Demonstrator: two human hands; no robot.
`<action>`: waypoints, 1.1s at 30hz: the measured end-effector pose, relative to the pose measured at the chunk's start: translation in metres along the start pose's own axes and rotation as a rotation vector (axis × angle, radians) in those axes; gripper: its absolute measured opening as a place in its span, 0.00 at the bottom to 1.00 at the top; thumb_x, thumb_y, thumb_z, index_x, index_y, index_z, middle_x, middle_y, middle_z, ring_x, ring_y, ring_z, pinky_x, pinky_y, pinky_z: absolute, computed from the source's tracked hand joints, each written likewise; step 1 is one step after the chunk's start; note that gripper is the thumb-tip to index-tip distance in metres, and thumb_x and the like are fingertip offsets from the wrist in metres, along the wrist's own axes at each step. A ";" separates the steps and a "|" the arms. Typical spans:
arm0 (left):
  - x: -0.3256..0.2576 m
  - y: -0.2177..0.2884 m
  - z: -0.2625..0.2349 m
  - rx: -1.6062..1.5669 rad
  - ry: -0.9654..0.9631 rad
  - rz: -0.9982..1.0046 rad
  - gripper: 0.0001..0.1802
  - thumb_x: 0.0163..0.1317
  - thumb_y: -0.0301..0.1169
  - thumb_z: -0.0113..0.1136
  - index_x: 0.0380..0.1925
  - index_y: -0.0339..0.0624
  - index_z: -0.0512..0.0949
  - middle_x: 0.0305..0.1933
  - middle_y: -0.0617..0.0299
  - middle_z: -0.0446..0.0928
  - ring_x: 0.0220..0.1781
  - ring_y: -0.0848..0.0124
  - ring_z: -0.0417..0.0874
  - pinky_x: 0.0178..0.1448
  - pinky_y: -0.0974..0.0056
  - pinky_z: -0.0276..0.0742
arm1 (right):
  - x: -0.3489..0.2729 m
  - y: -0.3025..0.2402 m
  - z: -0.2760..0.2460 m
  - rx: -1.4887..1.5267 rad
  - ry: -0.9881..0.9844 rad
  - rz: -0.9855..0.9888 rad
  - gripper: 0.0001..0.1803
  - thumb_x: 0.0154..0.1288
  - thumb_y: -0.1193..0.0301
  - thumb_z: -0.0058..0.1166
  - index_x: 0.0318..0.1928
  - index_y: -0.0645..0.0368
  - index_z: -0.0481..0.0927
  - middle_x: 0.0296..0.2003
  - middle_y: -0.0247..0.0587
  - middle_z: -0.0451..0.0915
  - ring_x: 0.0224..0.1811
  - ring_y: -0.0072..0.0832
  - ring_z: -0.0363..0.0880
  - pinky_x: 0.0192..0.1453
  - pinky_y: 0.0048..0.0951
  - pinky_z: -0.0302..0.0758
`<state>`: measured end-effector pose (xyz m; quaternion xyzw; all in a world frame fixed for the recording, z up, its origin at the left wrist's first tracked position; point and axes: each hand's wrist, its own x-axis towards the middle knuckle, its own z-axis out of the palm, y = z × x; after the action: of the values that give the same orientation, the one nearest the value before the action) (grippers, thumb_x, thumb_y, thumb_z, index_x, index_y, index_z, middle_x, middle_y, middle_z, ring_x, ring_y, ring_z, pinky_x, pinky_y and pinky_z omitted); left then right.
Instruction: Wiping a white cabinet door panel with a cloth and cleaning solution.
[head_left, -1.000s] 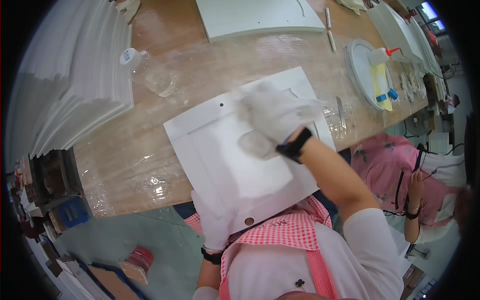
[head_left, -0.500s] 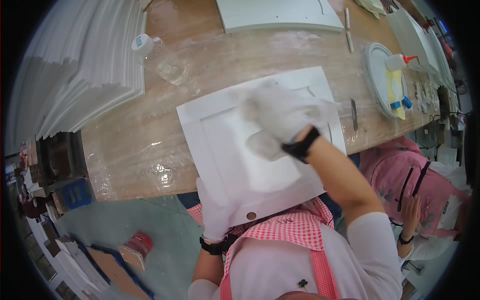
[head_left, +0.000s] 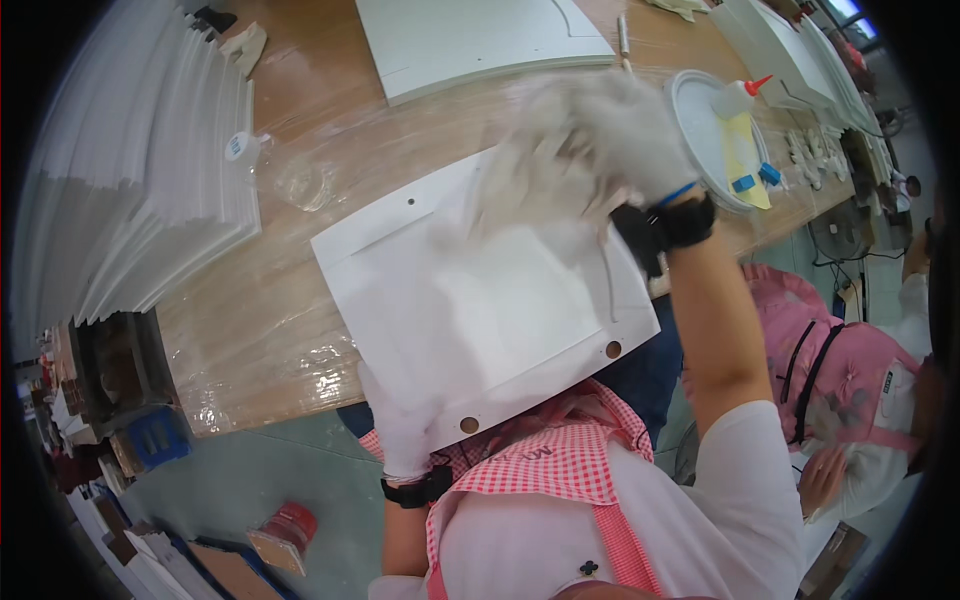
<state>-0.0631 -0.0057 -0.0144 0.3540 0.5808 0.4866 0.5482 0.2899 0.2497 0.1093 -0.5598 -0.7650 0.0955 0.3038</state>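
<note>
Both gloved hands work one white panel [head_left: 480, 300] on the tabletop [head_left: 250, 330]. Left hand [head_left: 400, 430] grips its near edge, fingers curled under. Right hand [head_left: 610, 130], blurred, has swept from the panel's middle to its far corner, fingers bunched around a rag [head_left: 520, 185].

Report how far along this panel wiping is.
Done: cannot tell how much is wiped. In hand: the left hand steadies the white panel at its near edge; the right hand presses a cloth on its far corner. Left: a tall stack of white panels alongside.
</note>
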 end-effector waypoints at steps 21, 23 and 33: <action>-0.021 -0.003 -0.002 0.054 0.068 0.010 0.60 0.47 0.15 0.63 0.83 0.37 0.48 0.79 0.49 0.61 0.80 0.54 0.63 0.83 0.53 0.58 | -0.177 0.075 -0.022 -0.284 -0.072 0.761 0.17 0.64 0.54 0.66 0.42 0.52 0.90 0.45 0.49 0.88 0.51 0.47 0.86 0.55 0.46 0.81; -0.023 0.003 0.007 0.011 0.073 0.005 0.58 0.46 0.13 0.61 0.82 0.37 0.49 0.77 0.50 0.63 0.79 0.53 0.64 0.83 0.52 0.58 | -0.198 0.074 -0.020 -0.310 -0.050 0.861 0.15 0.64 0.54 0.66 0.41 0.50 0.91 0.47 0.46 0.86 0.52 0.46 0.85 0.56 0.44 0.80; -0.031 0.001 0.009 -0.020 0.024 0.040 0.61 0.51 0.11 0.62 0.84 0.37 0.41 0.80 0.47 0.60 0.79 0.54 0.64 0.81 0.54 0.61 | -0.266 0.091 -0.024 -0.158 0.209 0.933 0.16 0.63 0.67 0.70 0.49 0.58 0.86 0.36 0.47 0.86 0.38 0.42 0.87 0.46 0.42 0.84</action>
<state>-0.0501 -0.0330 -0.0043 0.3543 0.5751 0.5075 0.5350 0.4269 0.0338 -0.0110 -0.8710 -0.4027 0.1065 0.2605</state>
